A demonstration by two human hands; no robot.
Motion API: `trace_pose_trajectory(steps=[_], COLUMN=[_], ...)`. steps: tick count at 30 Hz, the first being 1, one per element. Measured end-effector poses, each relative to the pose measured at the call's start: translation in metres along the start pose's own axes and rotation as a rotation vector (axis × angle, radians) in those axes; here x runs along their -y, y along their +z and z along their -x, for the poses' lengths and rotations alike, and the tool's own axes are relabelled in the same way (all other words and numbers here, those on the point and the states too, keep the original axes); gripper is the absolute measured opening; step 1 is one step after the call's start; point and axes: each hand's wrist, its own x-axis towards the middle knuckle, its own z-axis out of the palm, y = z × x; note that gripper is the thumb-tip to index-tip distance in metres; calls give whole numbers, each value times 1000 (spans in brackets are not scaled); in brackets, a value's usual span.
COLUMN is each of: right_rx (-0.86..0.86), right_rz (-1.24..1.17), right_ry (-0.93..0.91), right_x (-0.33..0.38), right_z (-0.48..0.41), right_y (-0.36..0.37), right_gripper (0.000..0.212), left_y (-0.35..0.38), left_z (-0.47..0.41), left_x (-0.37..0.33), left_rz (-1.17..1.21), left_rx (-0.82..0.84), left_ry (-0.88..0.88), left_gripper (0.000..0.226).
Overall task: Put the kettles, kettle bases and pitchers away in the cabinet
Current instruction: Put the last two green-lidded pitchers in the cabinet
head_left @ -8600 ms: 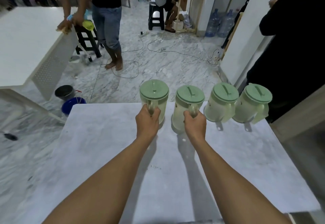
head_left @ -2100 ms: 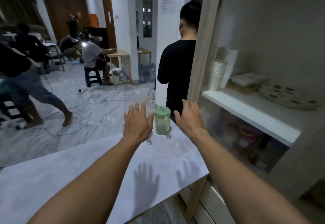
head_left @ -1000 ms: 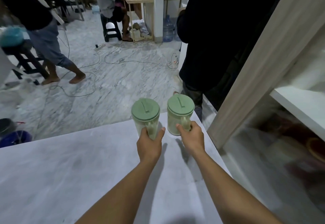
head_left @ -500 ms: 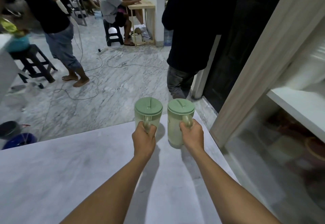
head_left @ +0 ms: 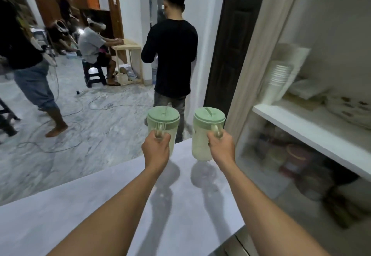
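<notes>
Head view: the left hand [head_left: 156,152] is closed around the handle of the left pitcher [head_left: 163,124]; the right hand [head_left: 220,147] grips the handle of the right pitcher [head_left: 202,135]. Both pitchers are upright, green-lidded, lifted clear above the far edge of the table [head_left: 100,205]. The cabinet [head_left: 301,127] stands open at right; its lower contents are blurred, possibly containers.
</notes>
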Motion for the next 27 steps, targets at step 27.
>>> trace_pose_trajectory(steps=[27], right_rx=[-612], right_rz=[39], right_ry=[-19], right_x=[119], right_z=[309], right_y=[-296], right_gripper=[16], left_y=[-77], left_z=[271], left_x=[-192], left_rz=[225], left_rx=[513], left_ry=[302], left_gripper=[18])
